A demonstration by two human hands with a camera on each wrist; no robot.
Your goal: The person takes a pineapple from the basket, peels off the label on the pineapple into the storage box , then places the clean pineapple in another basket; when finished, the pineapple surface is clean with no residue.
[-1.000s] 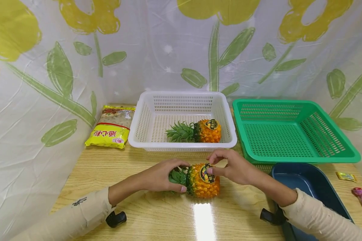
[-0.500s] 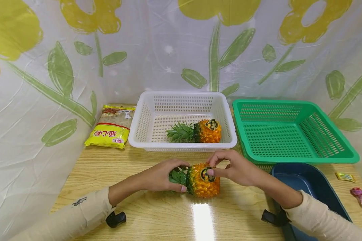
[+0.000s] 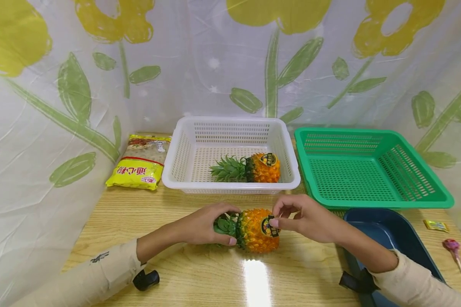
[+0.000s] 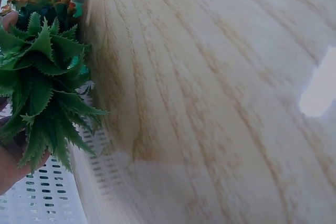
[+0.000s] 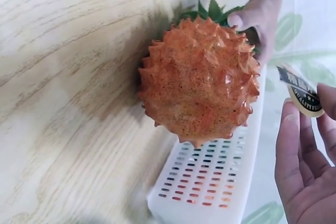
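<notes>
A toy-like pineapple (image 3: 253,238) lies on its side on the table, its green leaves (image 4: 44,87) pointing left and its spiky orange body (image 5: 202,80) to the right. My left hand (image 3: 205,224) grips it round the leafy crown. Between thumb and fingertips, my right hand (image 3: 307,219) pinches a black and gold label sticker (image 3: 269,226). In the right wrist view the sticker (image 5: 302,94) stands off the pineapple's surface, beside it. A second pineapple (image 3: 263,168) with a similar label lies in the white basket (image 3: 230,186).
Left of the white basket lies a yellow food bag (image 3: 138,166). A green basket (image 3: 369,202) stands at the back right, with a dark blue tray (image 3: 392,238) before it under my right forearm. A small yellow packet (image 3: 436,225) and a lollipop (image 3: 451,245) lie at the far right.
My right hand has moved slightly right, and the sticker has shifted right with it, away from its place on the pineapple. The left hand stays on the crown.
</notes>
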